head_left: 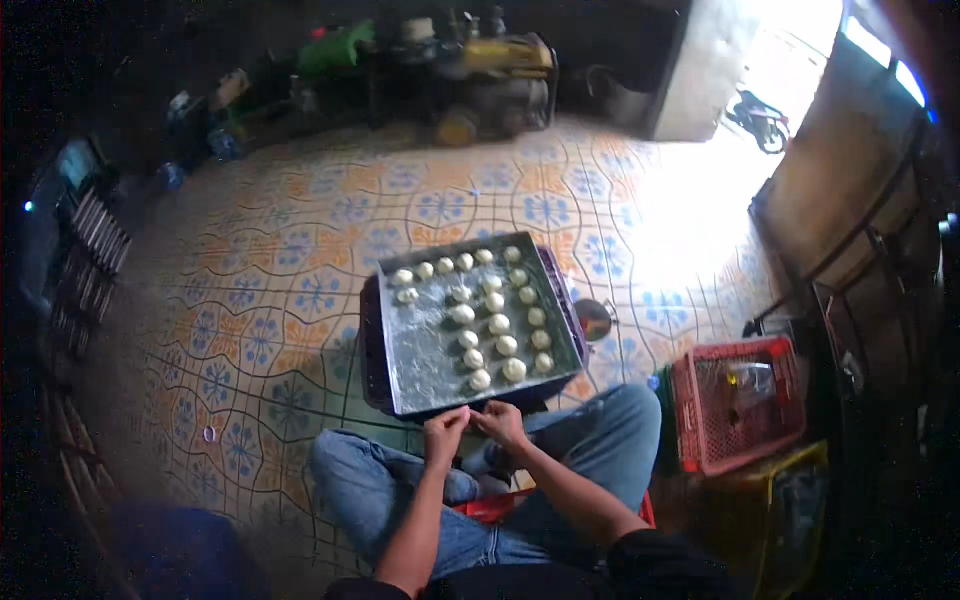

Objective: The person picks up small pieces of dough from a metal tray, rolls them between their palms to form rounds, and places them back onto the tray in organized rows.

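Just off the near edge of a square metal tray, my left hand and my right hand are close together. Both have their fingers pinched at the tips. Whatever lies between the fingertips is too small to make out. White dough balls stand in rows on the tray, along its far edge and over its right half. The bare metal at its left is dusted with white powder. Beneath the tray is a dark purple crate.
Right of the tray, a round metal container stands on the patterned tile floor. A red plastic crate with a clear bag is farther right, beside a yellow crate. An engine-like machine stands at the back; a motorbike is outside the doorway.
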`<state>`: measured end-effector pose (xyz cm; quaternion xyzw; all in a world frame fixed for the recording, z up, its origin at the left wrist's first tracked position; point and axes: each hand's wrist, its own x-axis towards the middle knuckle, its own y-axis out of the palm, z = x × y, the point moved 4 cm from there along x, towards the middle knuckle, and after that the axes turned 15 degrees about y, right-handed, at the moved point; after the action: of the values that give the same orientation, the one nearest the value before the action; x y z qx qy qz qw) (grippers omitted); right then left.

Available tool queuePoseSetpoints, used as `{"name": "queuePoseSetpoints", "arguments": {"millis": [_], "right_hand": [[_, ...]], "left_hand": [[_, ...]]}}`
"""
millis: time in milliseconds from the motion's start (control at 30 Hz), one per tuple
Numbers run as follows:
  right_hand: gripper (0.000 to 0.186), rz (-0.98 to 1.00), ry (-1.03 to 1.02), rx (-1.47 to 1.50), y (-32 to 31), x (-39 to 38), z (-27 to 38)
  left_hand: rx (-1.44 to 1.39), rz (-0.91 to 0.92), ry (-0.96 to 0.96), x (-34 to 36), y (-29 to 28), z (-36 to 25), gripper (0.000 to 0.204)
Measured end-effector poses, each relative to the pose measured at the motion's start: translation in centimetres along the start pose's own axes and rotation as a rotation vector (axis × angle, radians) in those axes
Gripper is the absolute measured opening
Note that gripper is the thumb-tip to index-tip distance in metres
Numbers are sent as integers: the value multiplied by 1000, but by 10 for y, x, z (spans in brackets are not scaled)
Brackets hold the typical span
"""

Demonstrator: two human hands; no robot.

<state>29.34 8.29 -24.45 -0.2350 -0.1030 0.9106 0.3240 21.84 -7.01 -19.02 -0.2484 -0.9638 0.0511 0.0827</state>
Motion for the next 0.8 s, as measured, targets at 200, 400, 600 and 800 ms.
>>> {"name": "queuePoseSetpoints", "arguments": {"millis": [200, 400, 600, 800], "right_hand": [[34, 57, 160, 0, 1, -10, -2], [42, 69, 115, 8, 1, -21, 2], [32, 126, 141, 406, -12, -20, -24], [30, 164, 188, 413, -4, -33, -6]], "left_hand": [[-77, 26, -64, -4, 1, -7, 21], [-25, 66, -46, -10, -3, -9, 25], [-19, 207, 52, -4, 19, -22, 30], [-56, 206, 49, -6, 9, -21, 32]]}}
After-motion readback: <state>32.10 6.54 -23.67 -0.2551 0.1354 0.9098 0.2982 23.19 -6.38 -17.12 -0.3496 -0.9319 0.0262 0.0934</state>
